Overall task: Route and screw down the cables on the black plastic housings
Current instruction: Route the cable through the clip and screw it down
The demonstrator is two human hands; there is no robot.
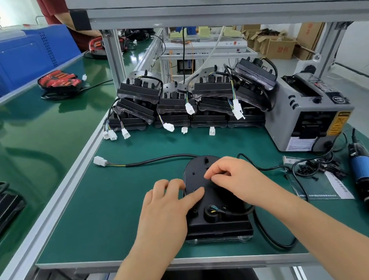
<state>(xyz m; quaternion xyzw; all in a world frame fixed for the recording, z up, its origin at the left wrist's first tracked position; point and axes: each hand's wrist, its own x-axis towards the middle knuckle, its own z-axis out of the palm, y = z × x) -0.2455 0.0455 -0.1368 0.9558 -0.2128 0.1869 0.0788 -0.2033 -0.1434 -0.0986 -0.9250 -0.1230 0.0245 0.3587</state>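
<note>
Both bare forearms reach in from the near edge of the green bench mat and meet over 1 black plastic housing lying back-up just short of that edge. Left hand lies flat, fingers straight, thumb pressed on the housing's left side to steady it. Right hand hovers over the rounded far end, fingertips bunched in a pinch; whether anything sits in the pinch I cannot tell. Black sheathed cable runs from the far end leftward to a white plug connector; more slack loops off the right side. Judgement: routing step in hand, screwing not begun. Next move likely calls for seating the cable, then picking 1 screw from the loose black screws and taking up the blue-banded electric screwdriver, which lies untouched at right. Stacked black housings wait at the back beside a grey tape dispenser. Its yellow label and the printed sheet under the screws are too small to read.
</note>
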